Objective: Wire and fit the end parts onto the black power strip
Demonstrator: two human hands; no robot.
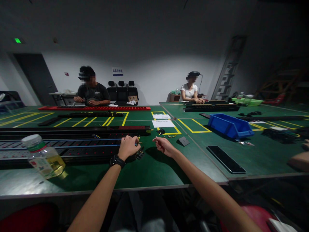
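Note:
My left hand (129, 147), with a black watch on its wrist, is closed at the right end of a long black rail (96, 150) with red dots along it. Its fingers curl down over the end, and what they grip is hidden. Close by that hand lies a small black part (140, 154) with thin wires near it. To the right, my right hand (165, 146) hovers over the green table, thumb and forefinger pinched together. Anything between those fingertips is too small to make out. Beyond it are a dark square plate (183, 141) and a small black piece (161, 131).
A bottle of yellow liquid (45, 158) stands at the left, before the rails. To the right are a blue bin (229, 125) and a phone (225, 159). Paper sheets (163, 123) lie mid-table. Two people sit across the table; another person's arm (299, 161) enters at right.

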